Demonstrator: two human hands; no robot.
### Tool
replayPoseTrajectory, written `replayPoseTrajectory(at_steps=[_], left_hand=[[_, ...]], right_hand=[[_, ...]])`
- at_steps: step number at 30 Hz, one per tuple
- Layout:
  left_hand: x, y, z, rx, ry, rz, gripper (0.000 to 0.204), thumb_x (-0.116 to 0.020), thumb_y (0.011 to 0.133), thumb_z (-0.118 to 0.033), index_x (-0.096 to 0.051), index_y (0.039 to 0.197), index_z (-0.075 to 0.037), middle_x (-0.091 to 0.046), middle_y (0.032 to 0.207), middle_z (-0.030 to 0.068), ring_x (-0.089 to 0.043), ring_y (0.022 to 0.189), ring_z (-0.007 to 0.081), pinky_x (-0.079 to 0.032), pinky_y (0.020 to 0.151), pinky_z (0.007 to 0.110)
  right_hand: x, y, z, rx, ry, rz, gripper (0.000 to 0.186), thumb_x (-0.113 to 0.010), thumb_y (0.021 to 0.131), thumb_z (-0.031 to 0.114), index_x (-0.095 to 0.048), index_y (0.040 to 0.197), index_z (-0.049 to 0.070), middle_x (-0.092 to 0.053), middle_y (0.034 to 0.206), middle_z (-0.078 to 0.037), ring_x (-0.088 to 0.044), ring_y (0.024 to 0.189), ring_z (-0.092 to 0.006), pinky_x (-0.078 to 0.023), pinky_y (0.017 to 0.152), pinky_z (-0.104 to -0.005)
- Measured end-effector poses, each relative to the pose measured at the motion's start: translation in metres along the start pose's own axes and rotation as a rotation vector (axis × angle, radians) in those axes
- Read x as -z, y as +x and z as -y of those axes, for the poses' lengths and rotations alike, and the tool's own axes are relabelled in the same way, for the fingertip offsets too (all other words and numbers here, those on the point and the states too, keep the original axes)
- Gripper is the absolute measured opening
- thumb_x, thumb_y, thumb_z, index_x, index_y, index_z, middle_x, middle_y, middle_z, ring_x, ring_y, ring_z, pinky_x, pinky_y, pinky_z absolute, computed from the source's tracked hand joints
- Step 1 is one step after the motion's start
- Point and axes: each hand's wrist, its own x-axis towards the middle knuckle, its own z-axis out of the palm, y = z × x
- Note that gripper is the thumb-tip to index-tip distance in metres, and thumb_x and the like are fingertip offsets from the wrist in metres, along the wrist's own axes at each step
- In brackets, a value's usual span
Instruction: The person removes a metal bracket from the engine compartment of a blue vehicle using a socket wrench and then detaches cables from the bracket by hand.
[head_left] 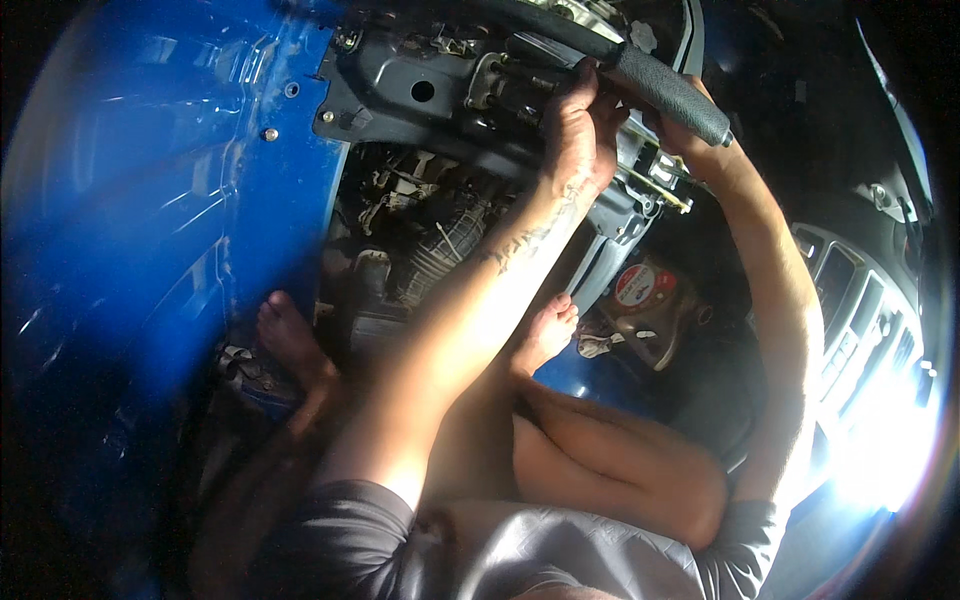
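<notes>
Two short dark sleeves (345, 535) fill the near edge, with a grey shirt front (570, 550) between them and bent bare legs (620, 475) just beyond. Both arms stretch forward, the brightly lit left forearm (520, 250) bearing dark markings. Past the knees, the left foot (290, 335) is near a large blue metal panel (170, 170), while the right foot (546, 338) is near a dull brown object (660, 330) with a round red and white label (640, 285). Left of that forearm, an opening shows grimy machinery (430, 265). Farther out, a thick black bar (665, 90) with a textured end slants across the top, overlapping both hands. The left hand (580, 130) is upright with its fingers partly behind the bar; the right hand (683, 135) is mostly covered by the textured end. Whether either hand is closed on anything cannot be told. Beside the left hand spans a black metal plate (390, 75) with a round hole.
</notes>
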Motion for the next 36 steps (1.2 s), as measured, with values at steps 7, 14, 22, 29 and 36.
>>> replayPoseTrajectory(at_steps=[7, 14, 22, 29, 36], left_hand=[[0.007, 0.011, -0.009, -0.014, -0.058, -0.036, 0.014, -0.055, 0.095, -0.02, -0.06, 0.105, -0.011, -0.062, 0.1, 0.0011, -0.057, 0.092, 0.0119, -0.042, 0.084, 0.032], [-0.006, 0.003, -0.009, -0.011, -0.099, 0.006, 0.019, -0.054, 0.095, -0.019, -0.058, 0.107, -0.005, -0.062, 0.101, 0.0055, -0.057, 0.098, 0.0161, -0.042, 0.093, 0.033], [0.006, 0.005, -0.009, -0.089, -0.004, -0.155, 0.021, -0.057, 0.092, -0.016, -0.058, 0.108, -0.004, -0.061, 0.1, 0.0057, -0.057, 0.097, 0.0166, -0.045, 0.09, 0.033], [-0.009, 0.006, 0.012, -0.021, -0.027, -0.086, 0.017, -0.059, 0.088, -0.014, -0.061, 0.103, -0.006, -0.061, 0.101, 0.0014, -0.056, 0.092, 0.0132, -0.044, 0.081, 0.03], [-0.004, -0.001, -0.009, -0.128, 0.064, -0.212, 0.015, -0.059, 0.087, -0.012, -0.062, 0.101, -0.006, -0.062, 0.096, 0.0033, -0.059, 0.086, 0.0133, -0.046, 0.078, 0.027]], right_hand=[[0.004, -0.023, 0.039, 0.886, -0.599, -0.239, 0.032, -0.071, 0.08, 0.018, -0.056, 0.102, 0.0, -0.064, 0.086, -0.017, -0.064, 0.072, -0.0369, -0.053, 0.069, -0.0402], [-0.005, 0.011, -0.035, 0.7, -0.222, -0.321, 0.021, -0.07, 0.074, 0.006, -0.058, 0.089, 0.0, -0.06, 0.08, -0.017, -0.061, 0.073, -0.0309, -0.049, 0.063, -0.0386], [-0.002, -0.014, 0.031, 0.909, -0.676, -0.152, 0.032, -0.071, 0.078, 0.018, -0.061, 0.106, 0.005, -0.062, 0.093, -0.016, -0.063, 0.087, -0.0328, -0.051, 0.073, -0.0372], [0.034, -0.001, -0.009, 0.559, -0.464, 0.081, 0.039, -0.068, 0.082, 0.015, -0.054, 0.114, -0.002, -0.061, 0.079, -0.01, -0.062, 0.07, -0.0189, -0.05, 0.063, -0.0314], [-0.001, -0.015, 0.034, 0.663, -0.49, -0.113, 0.037, -0.068, 0.083, 0.019, -0.056, 0.112, 0.0, -0.063, 0.083, -0.015, -0.065, 0.073, -0.0252, -0.052, 0.067, -0.0324]])
